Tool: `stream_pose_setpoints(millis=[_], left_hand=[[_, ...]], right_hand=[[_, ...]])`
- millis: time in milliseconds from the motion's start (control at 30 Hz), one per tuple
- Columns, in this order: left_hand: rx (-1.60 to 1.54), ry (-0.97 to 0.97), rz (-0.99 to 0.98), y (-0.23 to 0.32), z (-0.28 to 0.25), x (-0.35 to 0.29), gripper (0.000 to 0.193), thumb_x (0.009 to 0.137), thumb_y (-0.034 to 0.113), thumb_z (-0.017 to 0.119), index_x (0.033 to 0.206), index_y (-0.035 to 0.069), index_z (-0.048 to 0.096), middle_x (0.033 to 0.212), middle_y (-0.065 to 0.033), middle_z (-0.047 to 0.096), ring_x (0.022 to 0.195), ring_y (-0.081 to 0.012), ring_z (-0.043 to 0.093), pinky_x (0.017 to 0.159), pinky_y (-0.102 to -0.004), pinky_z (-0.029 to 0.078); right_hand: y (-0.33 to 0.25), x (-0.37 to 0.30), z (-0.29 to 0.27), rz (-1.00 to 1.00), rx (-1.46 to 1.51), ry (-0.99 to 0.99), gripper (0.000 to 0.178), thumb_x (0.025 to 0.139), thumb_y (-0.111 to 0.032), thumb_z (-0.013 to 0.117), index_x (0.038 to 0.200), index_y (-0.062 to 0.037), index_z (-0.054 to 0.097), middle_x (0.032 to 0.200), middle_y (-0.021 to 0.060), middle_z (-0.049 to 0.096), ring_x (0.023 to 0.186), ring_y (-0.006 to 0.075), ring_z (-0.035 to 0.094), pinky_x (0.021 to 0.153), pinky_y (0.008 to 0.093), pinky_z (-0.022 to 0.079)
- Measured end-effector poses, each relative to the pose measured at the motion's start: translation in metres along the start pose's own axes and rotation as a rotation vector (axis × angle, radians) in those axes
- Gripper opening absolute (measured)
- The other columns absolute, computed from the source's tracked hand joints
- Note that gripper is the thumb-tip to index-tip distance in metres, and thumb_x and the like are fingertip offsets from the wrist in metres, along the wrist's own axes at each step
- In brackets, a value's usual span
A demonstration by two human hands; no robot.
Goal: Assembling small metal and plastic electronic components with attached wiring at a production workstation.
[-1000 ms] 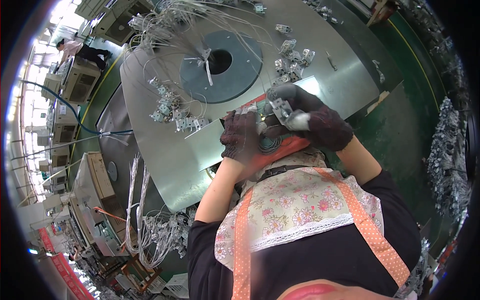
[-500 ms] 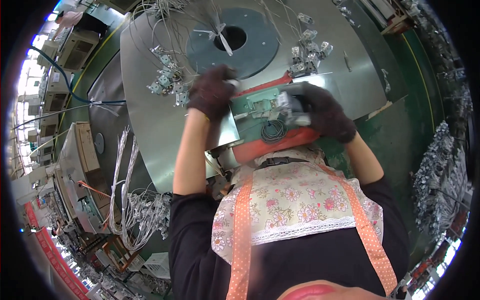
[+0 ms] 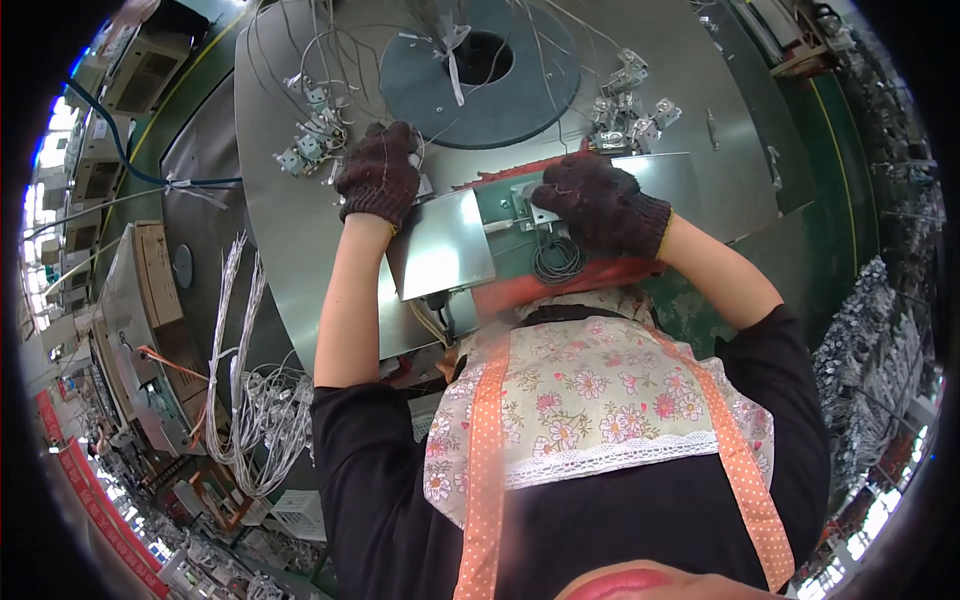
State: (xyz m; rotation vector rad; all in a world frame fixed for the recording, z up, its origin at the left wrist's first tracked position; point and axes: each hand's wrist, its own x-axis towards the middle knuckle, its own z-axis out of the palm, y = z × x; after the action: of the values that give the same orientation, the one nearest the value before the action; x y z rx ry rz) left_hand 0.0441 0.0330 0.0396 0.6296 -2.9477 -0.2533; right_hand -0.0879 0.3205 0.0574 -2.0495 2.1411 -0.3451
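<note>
Both my hands wear dark brown knitted gloves. My left hand (image 3: 382, 172) is closed at the left of a shiny metal sheet (image 3: 445, 245), beside a group of small metal parts with wires (image 3: 312, 142). A bit of metal shows at its right edge, but what its fingers hold is mostly hidden. My right hand (image 3: 608, 208) is closed around a small silver metal bracket (image 3: 541, 212) on a green plate (image 3: 508, 245). Below the bracket lies a coil of thin grey cable (image 3: 557, 260). The fingertips of the right hand are partly hidden.
A grey disc with a central hole (image 3: 425, 105) lies beyond my hands, wires rising near it. Another cluster of metal parts (image 3: 632, 122) sits at the right. Red cloth (image 3: 520, 292) borders the plate. White wire bundles (image 3: 235, 375) hang at the lower left.
My left hand has moved left, away from the green plate toward the left group of parts. My right hand has shifted left and lower over the plate, with the metal bracket now on it.
</note>
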Motion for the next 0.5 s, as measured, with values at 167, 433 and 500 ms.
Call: stream_pose_setpoints(millis=[167, 433, 500], left_hand=[[-0.046, 0.045, 0.047, 0.003, 0.001, -0.007, 0.028, 0.089, 0.029, 0.068, 0.110, 0.011, 0.068, 0.108, -0.0185, 0.067, 0.105, -0.0400, 0.066, 0.091, -0.0524, 0.050], [-0.025, 0.318, 0.270, 0.057, -0.003, -0.045, 0.035, 0.090, 0.022, 0.070, 0.120, 0.004, 0.066, 0.110, -0.0165, 0.069, 0.109, -0.0347, 0.065, 0.101, -0.0469, 0.047], [-0.185, 0.214, 0.363, 0.072, 0.002, -0.058, 0.032, 0.091, 0.021, 0.066, 0.119, 0.004, 0.067, 0.107, -0.0162, 0.070, 0.111, -0.0342, 0.064, 0.104, -0.0467, 0.046]], right_hand=[[-0.006, 0.003, -0.004, 0.038, -0.127, 0.098, 0.033, 0.076, -0.016, 0.071, 0.109, -0.0145, 0.069, 0.102, 0.0149, 0.064, 0.101, 0.0329, 0.064, 0.086, 0.0462, 0.053], [-0.019, -0.009, 0.023, 0.176, 0.018, 0.110, 0.063, 0.081, -0.010, 0.068, 0.142, -0.0080, 0.052, 0.101, 0.0191, 0.060, 0.097, 0.0370, 0.061, 0.085, 0.0487, 0.050], [-0.023, -0.013, 0.032, 0.207, 0.060, 0.174, 0.075, 0.081, -0.009, 0.067, 0.152, -0.0064, 0.042, 0.101, 0.0202, 0.060, 0.096, 0.0378, 0.060, 0.085, 0.0497, 0.049]])
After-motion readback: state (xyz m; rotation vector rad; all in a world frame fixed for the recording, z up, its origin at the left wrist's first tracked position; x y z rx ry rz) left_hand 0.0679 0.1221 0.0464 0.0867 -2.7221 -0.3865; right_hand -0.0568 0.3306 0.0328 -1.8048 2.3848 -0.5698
